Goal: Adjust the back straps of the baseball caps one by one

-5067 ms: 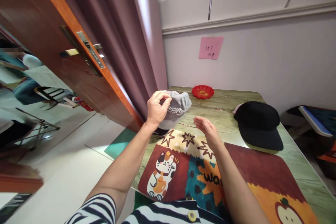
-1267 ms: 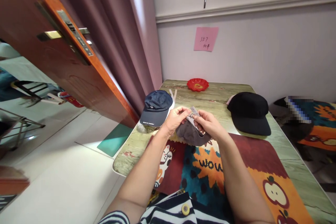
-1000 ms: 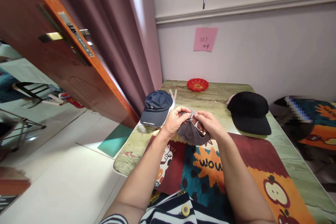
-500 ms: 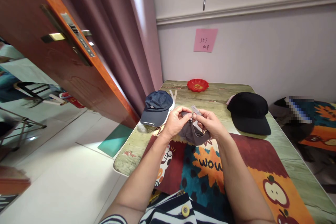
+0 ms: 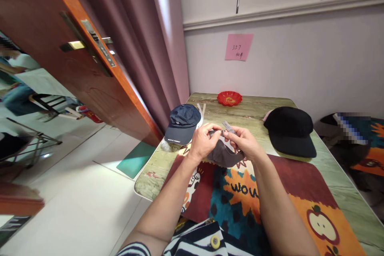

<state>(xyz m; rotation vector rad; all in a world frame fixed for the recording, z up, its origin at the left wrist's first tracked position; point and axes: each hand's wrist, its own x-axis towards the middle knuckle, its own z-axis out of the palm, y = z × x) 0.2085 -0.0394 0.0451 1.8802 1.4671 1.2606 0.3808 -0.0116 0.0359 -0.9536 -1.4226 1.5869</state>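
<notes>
Both my hands work on a dark grey cap (image 5: pixel 223 155), held over the colourful mat. My left hand (image 5: pixel 204 142) pinches the cap's strap at its left side, fingers closed. My right hand (image 5: pixel 243 141) grips the other side near a light grey strap end (image 5: pixel 229 127), which sticks up between the two hands. The fastening itself is partly hidden behind my fingers. A navy cap (image 5: pixel 183 125) with small white lettering on its brim lies on the table to the left. On the right sits a black cap (image 5: pixel 289 131), brim toward me.
A red scalloped dish (image 5: pixel 229 98) stands at the back of the wood-patterned table (image 5: pixel 150 180). The printed mat (image 5: pixel 195 204) lies under my forearms. To the left is a brown door (image 5: pixel 90 88) with a handle, and a person sits beyond it.
The whole view has shifted slightly, so things appear further right. The strap end is tilted more to the right between my fingers, and both hands keep hold of the grey cap.
</notes>
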